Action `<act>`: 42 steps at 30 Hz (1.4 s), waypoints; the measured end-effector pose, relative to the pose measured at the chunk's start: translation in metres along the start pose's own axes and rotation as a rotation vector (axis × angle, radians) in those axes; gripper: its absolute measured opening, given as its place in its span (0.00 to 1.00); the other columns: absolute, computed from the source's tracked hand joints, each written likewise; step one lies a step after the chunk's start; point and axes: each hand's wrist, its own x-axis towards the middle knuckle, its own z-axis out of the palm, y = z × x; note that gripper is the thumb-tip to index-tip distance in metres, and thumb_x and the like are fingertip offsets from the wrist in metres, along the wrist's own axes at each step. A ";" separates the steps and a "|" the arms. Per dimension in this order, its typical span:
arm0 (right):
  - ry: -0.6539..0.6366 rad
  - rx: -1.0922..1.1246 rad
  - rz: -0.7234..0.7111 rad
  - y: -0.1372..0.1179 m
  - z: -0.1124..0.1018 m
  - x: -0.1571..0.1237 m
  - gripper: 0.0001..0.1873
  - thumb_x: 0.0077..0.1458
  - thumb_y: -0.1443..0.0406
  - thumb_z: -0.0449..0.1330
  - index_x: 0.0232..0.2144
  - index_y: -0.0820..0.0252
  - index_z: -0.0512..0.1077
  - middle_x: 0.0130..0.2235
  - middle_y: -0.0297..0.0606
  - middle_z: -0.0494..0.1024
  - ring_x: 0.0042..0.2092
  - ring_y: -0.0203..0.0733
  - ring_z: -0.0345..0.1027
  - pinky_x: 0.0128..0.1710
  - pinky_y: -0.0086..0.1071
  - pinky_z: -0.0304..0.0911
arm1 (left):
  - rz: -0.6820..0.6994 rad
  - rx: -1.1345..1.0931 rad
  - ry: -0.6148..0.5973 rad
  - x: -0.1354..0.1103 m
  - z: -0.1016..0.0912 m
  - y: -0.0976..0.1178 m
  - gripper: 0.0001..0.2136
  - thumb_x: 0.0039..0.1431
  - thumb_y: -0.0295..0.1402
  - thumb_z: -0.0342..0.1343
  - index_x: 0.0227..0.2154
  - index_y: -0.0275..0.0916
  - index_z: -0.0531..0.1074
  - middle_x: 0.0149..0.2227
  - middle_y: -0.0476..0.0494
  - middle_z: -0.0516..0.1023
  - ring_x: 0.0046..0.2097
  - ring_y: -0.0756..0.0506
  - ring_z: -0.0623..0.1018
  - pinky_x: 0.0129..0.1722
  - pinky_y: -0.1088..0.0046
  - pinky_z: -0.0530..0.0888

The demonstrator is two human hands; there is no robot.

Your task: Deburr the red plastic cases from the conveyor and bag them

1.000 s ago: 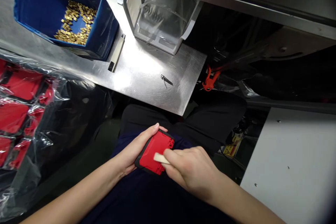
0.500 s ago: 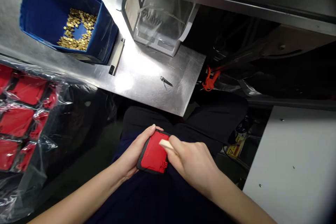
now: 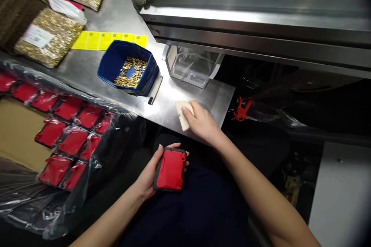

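My left hand [image 3: 150,173] is wrapped round a red and black plastic case [image 3: 171,170], held above my lap with its red face up. Two small moulded details show along the case's right edge. Over the metal bench's front edge, my right hand [image 3: 203,121] pinches a cream-coloured flat block [image 3: 183,115] between thumb and fingers. The block has a small dark mark on it; whether it touches the bench I cannot tell. The nail clipper seen on the bench earlier is out of sight, in the area now covered by the block and hand.
A blue bin [image 3: 127,69] of small brass parts stands on the metal bench [image 3: 165,112], beside a clear-fronted tray [image 3: 193,65]. Bags of brass parts [image 3: 52,38] and yellow labels [image 3: 106,41] lie behind. A plastic-lined box [image 3: 23,131] at left holds several red cases. Orange-handled pliers [image 3: 242,109] hang at right.
My right hand has moved from the case up and forward to the bench, still gripping the cream block. The left hand keeps the case. The camera view has shifted, showing more at the left.
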 end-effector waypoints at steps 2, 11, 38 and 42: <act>0.068 -0.115 -0.014 -0.001 -0.002 0.017 0.22 0.71 0.52 0.47 0.56 0.59 0.66 0.52 0.47 0.78 0.51 0.54 0.74 0.43 0.38 0.64 | 0.027 -0.054 0.003 -0.002 -0.013 0.004 0.27 0.70 0.49 0.50 0.62 0.34 0.66 0.58 0.26 0.77 0.53 0.30 0.80 0.55 0.52 0.75; 0.123 -0.870 -0.021 0.181 -0.078 -0.049 0.22 0.66 0.70 0.48 0.59 0.61 0.68 0.47 0.50 0.79 0.45 0.54 0.74 0.34 0.38 0.64 | 0.058 -0.177 -0.070 0.004 -0.052 -0.002 0.24 0.70 0.43 0.52 0.60 0.31 0.70 0.62 0.28 0.74 0.58 0.33 0.78 0.58 0.56 0.74; -0.744 -0.580 -0.357 0.026 0.023 -0.081 0.09 0.50 0.66 0.61 0.35 0.63 0.77 0.35 0.48 0.82 0.37 0.52 0.79 0.36 0.35 0.67 | 0.244 0.417 0.295 -0.012 -0.077 0.013 0.28 0.59 0.46 0.66 0.56 0.30 0.75 0.47 0.31 0.84 0.40 0.39 0.84 0.35 0.68 0.81; -0.750 -0.568 -0.314 0.003 0.059 -0.074 0.10 0.53 0.63 0.62 0.35 0.63 0.79 0.36 0.49 0.83 0.39 0.52 0.80 0.36 0.34 0.67 | 0.242 0.405 0.303 -0.013 -0.083 0.009 0.28 0.59 0.46 0.65 0.56 0.31 0.75 0.46 0.32 0.84 0.36 0.41 0.83 0.34 0.67 0.82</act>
